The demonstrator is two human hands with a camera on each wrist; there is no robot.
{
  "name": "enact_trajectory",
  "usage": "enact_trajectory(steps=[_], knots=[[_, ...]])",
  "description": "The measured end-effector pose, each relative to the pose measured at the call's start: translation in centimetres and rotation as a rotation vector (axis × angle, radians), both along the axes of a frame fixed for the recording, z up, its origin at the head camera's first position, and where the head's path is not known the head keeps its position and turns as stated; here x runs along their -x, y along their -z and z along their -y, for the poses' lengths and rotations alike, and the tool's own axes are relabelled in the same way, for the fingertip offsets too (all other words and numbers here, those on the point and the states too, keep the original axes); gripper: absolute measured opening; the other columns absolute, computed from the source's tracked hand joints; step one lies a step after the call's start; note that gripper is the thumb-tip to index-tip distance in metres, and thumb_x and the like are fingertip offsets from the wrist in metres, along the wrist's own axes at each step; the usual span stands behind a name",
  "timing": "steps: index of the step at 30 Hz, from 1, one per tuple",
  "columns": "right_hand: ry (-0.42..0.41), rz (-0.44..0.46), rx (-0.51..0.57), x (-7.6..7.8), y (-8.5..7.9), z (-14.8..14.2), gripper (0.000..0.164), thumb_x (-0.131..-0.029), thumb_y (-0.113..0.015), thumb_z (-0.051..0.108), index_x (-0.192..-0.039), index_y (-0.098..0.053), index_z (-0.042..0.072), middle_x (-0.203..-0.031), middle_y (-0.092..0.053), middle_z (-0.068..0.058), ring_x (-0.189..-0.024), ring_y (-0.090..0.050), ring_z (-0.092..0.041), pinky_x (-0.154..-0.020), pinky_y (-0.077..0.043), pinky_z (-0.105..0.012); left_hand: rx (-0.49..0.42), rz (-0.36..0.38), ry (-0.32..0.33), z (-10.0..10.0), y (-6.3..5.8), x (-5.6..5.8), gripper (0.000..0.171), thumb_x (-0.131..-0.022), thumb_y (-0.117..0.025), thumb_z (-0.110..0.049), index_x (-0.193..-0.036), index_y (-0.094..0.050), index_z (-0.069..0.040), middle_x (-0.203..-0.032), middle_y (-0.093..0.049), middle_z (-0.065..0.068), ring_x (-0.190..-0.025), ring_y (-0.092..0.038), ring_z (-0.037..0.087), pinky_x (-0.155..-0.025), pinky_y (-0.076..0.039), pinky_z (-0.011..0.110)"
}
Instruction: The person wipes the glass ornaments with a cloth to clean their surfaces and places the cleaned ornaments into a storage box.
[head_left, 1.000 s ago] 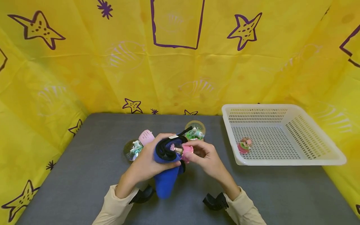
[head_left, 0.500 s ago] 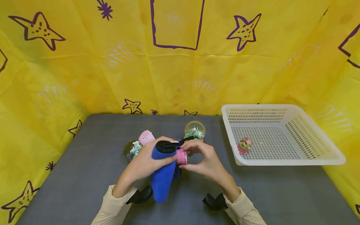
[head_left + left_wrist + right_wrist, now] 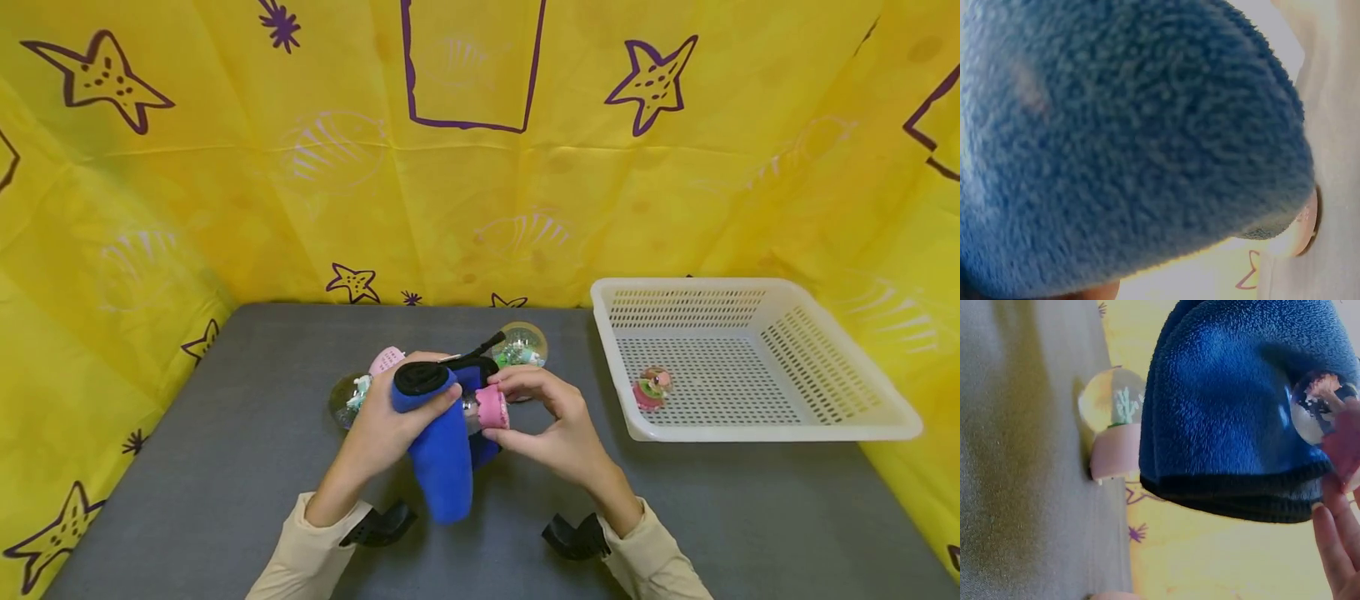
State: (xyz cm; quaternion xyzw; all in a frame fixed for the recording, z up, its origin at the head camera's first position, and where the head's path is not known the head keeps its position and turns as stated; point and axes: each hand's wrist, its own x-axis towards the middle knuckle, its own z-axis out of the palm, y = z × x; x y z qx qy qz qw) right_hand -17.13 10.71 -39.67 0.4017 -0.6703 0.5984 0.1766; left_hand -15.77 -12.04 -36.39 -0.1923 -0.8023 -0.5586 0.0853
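My left hand (image 3: 382,429) grips a folded blue cloth (image 3: 442,475) with black edging, its thumb across the top fold. The cloth lies against the clear dome of a small snow globe (image 3: 491,407) with a pink scalloped base. Thumb and fingers of my right hand (image 3: 558,429) pinch that base from the right. In the right wrist view the dome (image 3: 1316,412) shows a pale pink figure inside and sits against the plush cloth (image 3: 1229,412). Blue fabric (image 3: 1135,144) fills most of the left wrist view and hides the left fingers there.
Beyond the left hand a larger snow globe (image 3: 347,398) lies on its side, pink base (image 3: 386,360) outward. Another globe (image 3: 522,343) stands behind the cloth. At the right, a white perforated basket (image 3: 750,433) holds a small globe (image 3: 651,390). Yellow printed fabric (image 3: 465,208) hangs behind the grey table (image 3: 225,467).
The snow globe has turned between the hands, and its pink base now faces right with part of the dome showing. The cloth has shifted and refolded around it, the left thumb moving higher.
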Motion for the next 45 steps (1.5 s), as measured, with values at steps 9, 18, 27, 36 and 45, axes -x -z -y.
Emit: enact_trajectory(steps=[9, 18, 27, 36, 45], knots=[[-0.044, 0.098, 0.099, -0.1, -0.4, -0.1, 0.052, -0.076, -0.076, -0.015, -0.120, -0.047, -0.013, -0.118, -0.060, -0.028, -0.099, -0.071, -0.011, -0.076, -0.059, -0.025, 0.039, 0.009, -0.124, 0.7, -0.5, 0.0, 0.038, -0.082, -0.080, -0.015, -0.117, -0.067, -0.015, -0.112, -0.068, 0.005, -0.105, -0.058, 0.019, -0.093, -0.045, 0.043], [-0.021, 0.200, 0.126, -0.5, 0.1, 0.5, 0.055, -0.075, -0.078, -0.014, -0.119, -0.046, -0.012, -0.120, -0.060, -0.016, -0.100, -0.071, -0.010, -0.081, -0.058, -0.025, 0.026, -0.009, -0.019, 0.3, -0.1, -0.1, 0.037, -0.084, -0.079, -0.013, -0.118, -0.065, -0.015, -0.108, -0.070, 0.002, -0.101, -0.060, 0.014, -0.092, -0.049, 0.038], [-0.005, 0.489, 0.232, -0.6, -0.3, 0.5, 0.048, -0.078, -0.080, -0.003, -0.114, -0.049, -0.014, -0.111, -0.068, 0.005, -0.096, -0.071, -0.010, -0.080, -0.059, -0.025, 0.013, -0.036, 0.027, -0.4, 0.0, -0.2, 0.047, -0.083, -0.080, -0.010, -0.127, -0.063, -0.015, -0.125, -0.069, 0.003, -0.112, -0.063, 0.013, -0.099, -0.049, 0.030], [-0.070, 0.337, 0.125, -0.6, -0.4, 0.6, 0.057, -0.075, -0.077, -0.014, -0.121, -0.044, -0.008, -0.126, -0.063, -0.016, -0.105, -0.070, -0.015, -0.081, -0.060, -0.034, -0.026, 0.045, -0.088, -0.1, -0.1, -0.1, 0.048, -0.083, -0.079, -0.011, -0.127, -0.061, -0.013, -0.120, -0.065, 0.006, -0.109, -0.059, 0.019, -0.098, -0.046, 0.043], [0.027, 0.372, 0.026, -0.6, 0.0, 0.8, 0.057, -0.070, -0.078, -0.016, -0.123, -0.058, -0.007, -0.121, -0.063, -0.027, -0.107, -0.065, -0.006, -0.089, -0.056, -0.026, 0.012, -0.001, -0.008, -0.3, -0.2, -0.3, 0.057, -0.083, -0.080, -0.011, -0.135, -0.058, -0.019, -0.129, -0.066, 0.003, -0.116, -0.061, 0.018, -0.101, -0.047, 0.042]])
